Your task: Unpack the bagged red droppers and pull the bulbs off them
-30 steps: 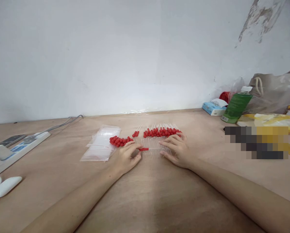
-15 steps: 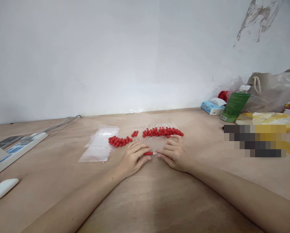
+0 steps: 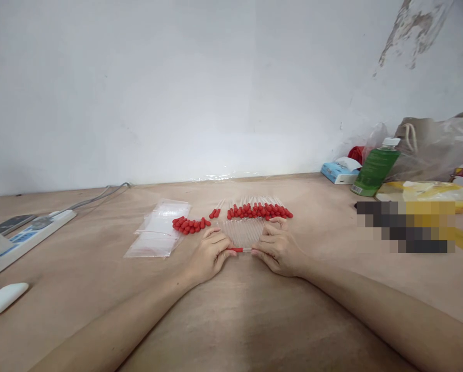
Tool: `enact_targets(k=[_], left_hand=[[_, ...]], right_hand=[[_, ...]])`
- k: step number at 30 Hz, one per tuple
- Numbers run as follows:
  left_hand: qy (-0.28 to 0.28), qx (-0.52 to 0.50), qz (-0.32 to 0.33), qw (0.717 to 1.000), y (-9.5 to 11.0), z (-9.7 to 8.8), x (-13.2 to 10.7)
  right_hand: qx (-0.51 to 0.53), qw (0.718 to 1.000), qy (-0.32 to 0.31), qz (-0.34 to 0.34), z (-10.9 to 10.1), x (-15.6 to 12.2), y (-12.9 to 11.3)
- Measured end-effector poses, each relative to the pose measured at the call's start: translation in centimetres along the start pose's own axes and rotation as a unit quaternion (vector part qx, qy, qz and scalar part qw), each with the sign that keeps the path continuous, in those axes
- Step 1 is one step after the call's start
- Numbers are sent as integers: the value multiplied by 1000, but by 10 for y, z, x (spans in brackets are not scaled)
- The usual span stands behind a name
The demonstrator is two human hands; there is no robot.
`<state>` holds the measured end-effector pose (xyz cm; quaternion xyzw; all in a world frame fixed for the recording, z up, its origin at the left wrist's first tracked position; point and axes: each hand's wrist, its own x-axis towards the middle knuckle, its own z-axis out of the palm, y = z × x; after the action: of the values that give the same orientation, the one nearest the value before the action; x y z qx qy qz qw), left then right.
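Note:
My left hand (image 3: 211,254) pinches a red rubber bulb (image 3: 236,250) between thumb and fingers. My right hand (image 3: 281,251) is closed on a clear thin tube (image 3: 247,250), which meets the bulb's open end in line with it. Whether the tube sits inside the bulb is too small to tell. Just beyond both hands lies a row of clear tubes (image 3: 243,232), partly hidden by the fingers. Behind it rests a row of red-bulbed droppers (image 3: 259,210), with two separate droppers (image 3: 214,213) to its left. Loose red bulbs (image 3: 190,226) are heaped beyond my left hand.
Clear plastic bags (image 3: 154,240) lie left of the loose bulbs. Farther left are a power strip (image 3: 33,235), a phone (image 3: 12,225) and a white mouse-like object (image 3: 6,299). A green bottle (image 3: 376,168), a tissue pack (image 3: 339,173) and plastic bags stand right, near the wall.
Both hands, with the bulb and tube between them, have shifted slightly toward me. More of the row of clear tubes now shows between the hands.

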<state>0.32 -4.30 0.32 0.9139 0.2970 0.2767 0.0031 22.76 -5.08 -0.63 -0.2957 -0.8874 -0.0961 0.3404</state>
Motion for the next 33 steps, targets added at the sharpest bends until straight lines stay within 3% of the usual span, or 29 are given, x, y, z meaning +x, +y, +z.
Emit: enact_targets(k=[16,22,26,30,33], left_hand=[[20,-36,32,999,-4,4,-5],[32,-44,18,998,-4,-4,-10],[91,-26,-58,994,-14,-13,-20],[167,-26,-120,978,-24,-19,-20],[223,-3,-209,952,-37,-27,-17]], right_hand=[[26,998,-63,6,1,-5,3],[31,997,-69,16,-4,-6,6],[7,993,-30,113,-8,-10,20],[-30,967,42,249,-4,-12,30],[-55,955,68,285,0,-13,32]])
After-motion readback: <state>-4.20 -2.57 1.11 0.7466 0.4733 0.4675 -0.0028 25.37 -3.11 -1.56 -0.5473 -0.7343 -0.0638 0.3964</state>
